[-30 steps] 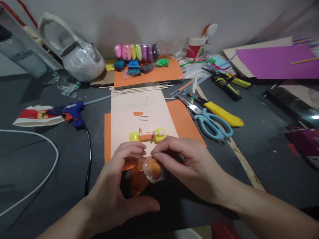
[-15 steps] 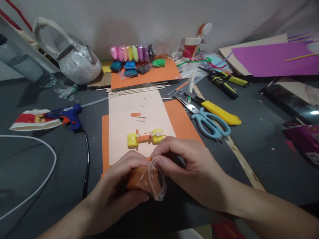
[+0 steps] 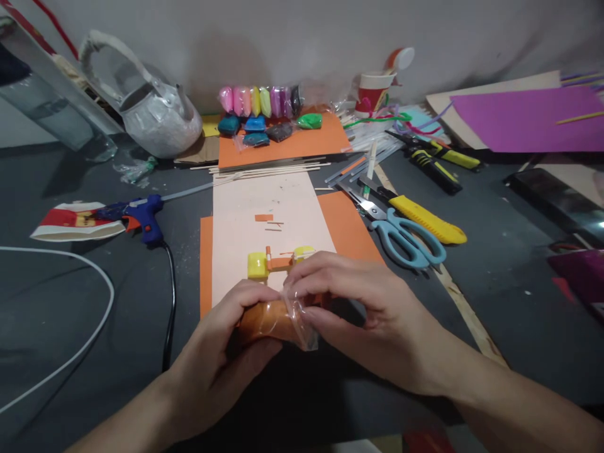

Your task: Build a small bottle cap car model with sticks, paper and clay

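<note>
My left hand [image 3: 231, 340] is wrapped round a clear plastic bag of orange modelling clay [image 3: 267, 322], thumb below and fingers above. At the bag's right end, my right hand [image 3: 358, 314] has its fingers and thumb on the clear plastic edge. Just beyond the hands, a small model [image 3: 280, 263] with yellow blocks at both ends and an orange bar between lies on a pale sheet [image 3: 236, 207]. My right fingers hide part of its right end. Small stick pieces [image 3: 274, 229] and an orange scrap [image 3: 263, 218] lie behind it.
To the right are blue-handled scissors [image 3: 408, 239], a yellow utility knife [image 3: 429, 220] and pliers [image 3: 434, 167]. A blue glue gun [image 3: 150, 217] with a black cord lies left. Behind stand a silver kettle [image 3: 158, 126], several clay packets [image 3: 259, 102] and a paper cup [image 3: 372, 94].
My right fingers have shifted over the bag's open end and spread along its edge. The bag has tipped, so its opening shows less. The whole view has moved slightly.
</note>
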Tool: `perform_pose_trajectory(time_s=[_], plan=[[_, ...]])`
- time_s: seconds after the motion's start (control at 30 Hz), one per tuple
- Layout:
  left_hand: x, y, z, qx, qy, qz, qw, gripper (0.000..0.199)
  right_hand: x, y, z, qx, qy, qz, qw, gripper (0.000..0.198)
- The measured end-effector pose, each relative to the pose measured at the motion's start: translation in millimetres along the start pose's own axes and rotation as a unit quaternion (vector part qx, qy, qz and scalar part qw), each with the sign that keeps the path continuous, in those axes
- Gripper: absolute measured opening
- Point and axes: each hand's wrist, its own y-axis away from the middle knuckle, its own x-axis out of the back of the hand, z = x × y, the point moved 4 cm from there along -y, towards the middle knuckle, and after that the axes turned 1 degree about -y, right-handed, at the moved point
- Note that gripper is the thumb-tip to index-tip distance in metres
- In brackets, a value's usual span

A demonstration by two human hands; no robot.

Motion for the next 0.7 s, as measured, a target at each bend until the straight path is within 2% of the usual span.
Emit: perform_pose_trajectory(time_s=[0.1,0.33,0.5,0.7], plan=[[-0.8,-2.1,0.3,0.007,-0.015,0.005,1.000,0.038,-1.8,-0.4,1.3,-0.001,-0.008,-0.042,0.999,0.018],[-0.6,-5.0,1.8,0.017,-0.107,0.030,0.994,0.032,-4.6,2.5,9.4,-0.051,0.003,-0.079,0.996,0.032],[-1.7,-6.3,-0.2,0.022,-0.146,0.036,0.988,0.033,-8.7,0.9,11.2,-0.064,0.034,-0.089,0.993,0.025],[-3.9,-7.0,2.0,0.014,-0.161,0.032,0.986,0.033,-16.0,2.0,10.8,-0.027,0.090,-0.090,0.992,0.024]])
